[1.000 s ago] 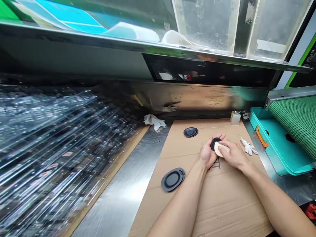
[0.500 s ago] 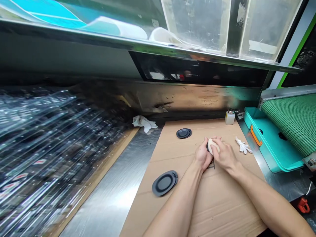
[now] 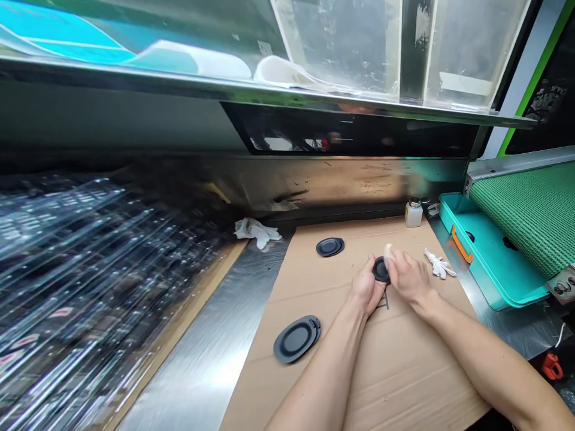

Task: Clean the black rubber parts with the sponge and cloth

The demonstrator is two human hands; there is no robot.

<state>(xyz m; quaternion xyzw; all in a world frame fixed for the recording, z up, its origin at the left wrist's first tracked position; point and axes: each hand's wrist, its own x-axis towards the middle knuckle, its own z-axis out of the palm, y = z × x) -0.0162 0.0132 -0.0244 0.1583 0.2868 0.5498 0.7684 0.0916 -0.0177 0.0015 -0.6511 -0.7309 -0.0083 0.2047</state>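
My left hand [image 3: 366,286] is closed around the edge of a small black oval plastic part [image 3: 381,270], its dished face turned up. In my right hand [image 3: 408,275] is a pale, cream-coloured wiping pad [image 3: 388,254], pinched in the fingers at the part's right edge. The fingers hide much of the pad, and whether it touches the part I cannot tell. Two more black oval parts lie on the cardboard sheet [image 3: 404,371]: one oval part [image 3: 330,246] beyond my left hand, and a larger-looking oval part [image 3: 297,339] to the left of my forearm.
A white bottle with a metal cap [image 3: 413,213] stands at the cardboard's far edge. White gloves [image 3: 439,264] lie at the right, a white cloth [image 3: 257,231] at the left. A teal tray [image 3: 489,263] sits under a green conveyor [image 3: 530,209]. Plastic-wrapped stacks [image 3: 81,299] fill the left.
The pad has moved off the middle of the black part to its right edge, uncovering its dark face. My right hand has shifted slightly right of my left. The view has turned a little.
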